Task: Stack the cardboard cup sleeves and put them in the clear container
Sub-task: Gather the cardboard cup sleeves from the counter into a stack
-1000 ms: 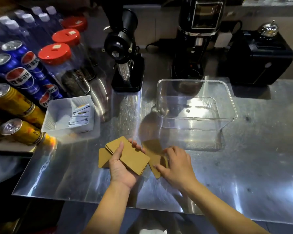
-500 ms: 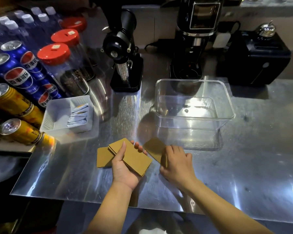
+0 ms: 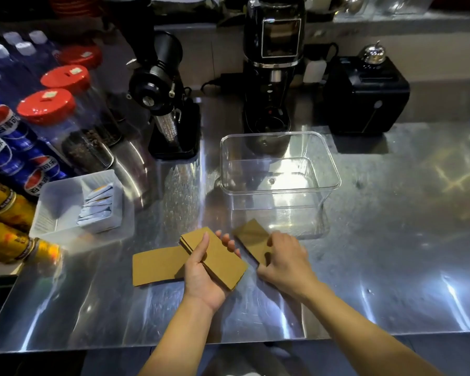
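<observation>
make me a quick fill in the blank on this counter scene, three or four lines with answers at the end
1. The left hand holds a stack of cardboard sleeves above the ____ counter.
2. The clear container holds ____ sleeves so far.
3. The right hand rests on a sleeve lying just in front of the ____.
4. The jars at left have ____ lids.

Missing words: steel; no; container; red

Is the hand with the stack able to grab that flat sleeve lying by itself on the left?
Probably not yet: the left hand is full with the stack of sleeves. The lone sleeve lies uncovered right beside it.
</observation>
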Motion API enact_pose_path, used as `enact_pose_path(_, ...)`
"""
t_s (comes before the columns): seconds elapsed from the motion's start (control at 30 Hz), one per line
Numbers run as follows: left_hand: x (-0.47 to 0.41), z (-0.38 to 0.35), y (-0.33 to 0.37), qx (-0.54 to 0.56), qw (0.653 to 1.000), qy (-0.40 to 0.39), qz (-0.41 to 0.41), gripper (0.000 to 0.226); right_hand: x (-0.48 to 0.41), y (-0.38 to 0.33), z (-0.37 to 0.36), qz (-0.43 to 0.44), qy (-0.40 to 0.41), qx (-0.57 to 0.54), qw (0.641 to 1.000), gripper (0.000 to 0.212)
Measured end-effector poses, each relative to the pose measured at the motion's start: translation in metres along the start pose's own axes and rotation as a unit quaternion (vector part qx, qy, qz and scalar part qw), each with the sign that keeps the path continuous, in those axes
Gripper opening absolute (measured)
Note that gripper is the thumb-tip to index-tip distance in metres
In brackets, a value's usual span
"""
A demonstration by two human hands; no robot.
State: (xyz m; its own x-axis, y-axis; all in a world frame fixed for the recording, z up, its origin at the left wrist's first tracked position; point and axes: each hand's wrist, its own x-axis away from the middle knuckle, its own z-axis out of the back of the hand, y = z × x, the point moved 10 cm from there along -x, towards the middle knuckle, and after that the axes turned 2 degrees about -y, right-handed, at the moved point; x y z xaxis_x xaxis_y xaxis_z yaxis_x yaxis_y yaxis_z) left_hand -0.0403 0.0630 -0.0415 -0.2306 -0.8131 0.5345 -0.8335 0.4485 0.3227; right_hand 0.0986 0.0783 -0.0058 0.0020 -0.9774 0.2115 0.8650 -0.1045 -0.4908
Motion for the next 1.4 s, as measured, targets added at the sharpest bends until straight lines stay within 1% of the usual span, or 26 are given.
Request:
enact_pose_path(0.07,0.001,-0.001,-0.002,-0.007,1.000,0.008,0.002,0.037,0.001,0.009,0.006,-0.037,-0.001,-0.135,0.990,0.040)
enact_pose_path(0.13,0.002,-0.001,-0.004,-0.012,1.000,0.010,0.004,0.036,0.003,0.009,0.008,-0.046,-0.012,-0.230,0.972,0.043)
enact_pose_path(0.23,0.003,-0.012,-0.013,-0.022,0.999,-0.029,0.032,0.035,0.011,-0.009,0.011,-0.014,-0.024,-0.288,0.957,0.047)
enact_pose_path(0.3,0.003,-0.018,-0.017,-0.031,0.998,-0.047,0.040,0.042,0.016,-0.023,0.007,0.011,-0.033,-0.289,0.957,0.048)
enact_pose_path(0.4,0.003,-0.020,-0.018,-0.036,0.998,-0.047,0.027,0.047,0.021,-0.036,0.003,0.032,-0.043,-0.274,0.960,0.047)
enact_pose_path(0.5,0.006,-0.026,-0.025,-0.042,0.996,-0.059,0.044,0.065,0.024,-0.041,0.003,0.043,-0.049,-0.248,0.967,0.048)
enact_pose_path(0.53,0.006,-0.026,-0.028,-0.044,0.996,-0.059,0.048,0.065,0.025,-0.041,0.004,0.049,-0.049,-0.245,0.967,0.049)
enact_pose_path(0.57,0.005,-0.025,-0.028,-0.046,0.996,-0.055,0.045,0.062,0.026,-0.041,0.004,0.054,-0.050,-0.242,0.967,0.051)
enact_pose_path(0.67,0.002,-0.021,-0.025,-0.056,0.998,-0.037,0.019,0.042,0.029,-0.039,0.003,0.066,-0.060,-0.228,0.970,0.055)
enact_pose_path(0.83,-0.001,-0.020,-0.032,-0.099,0.994,-0.028,0.036,0.035,0.030,-0.033,0.001,0.079,-0.082,-0.238,0.965,0.043)
enact_pose_path(0.93,-0.004,-0.026,-0.033,-0.155,0.986,-0.041,0.038,0.038,0.029,-0.025,0.012,0.081,-0.054,-0.253,0.963,0.030)
enact_pose_path(1.03,-0.005,-0.033,-0.033,-0.250,0.967,-0.048,0.028,0.045,0.026,-0.014,0.031,0.067,0.003,-0.280,0.958,0.018)
enact_pose_path(1.13,-0.002,-0.040,-0.034,-0.347,0.936,-0.052,0.019,0.046,0.020,-0.001,0.039,0.039,0.020,-0.329,0.943,0.021)
enact_pose_path(1.23,0.004,-0.052,-0.043,-0.445,0.889,-0.106,0.028,0.040,0.015,0.001,0.033,0.024,-0.022,-0.371,0.928,0.032)
enact_pose_path(1.3,0.006,-0.055,-0.049,-0.503,0.853,-0.138,0.034,0.043,0.012,-0.001,0.025,0.017,-0.063,-0.403,0.913,0.039)
enact_pose_path(1.33,0.006,-0.055,-0.051,-0.518,0.843,-0.142,0.035,0.043,0.012,-0.003,0.021,0.016,-0.079,-0.410,0.909,0.040)
enact_pose_path(1.4,0.004,-0.053,-0.051,-0.531,0.835,-0.142,0.032,0.034,0.011,-0.004,0.016,0.018,-0.091,-0.403,0.910,0.038)
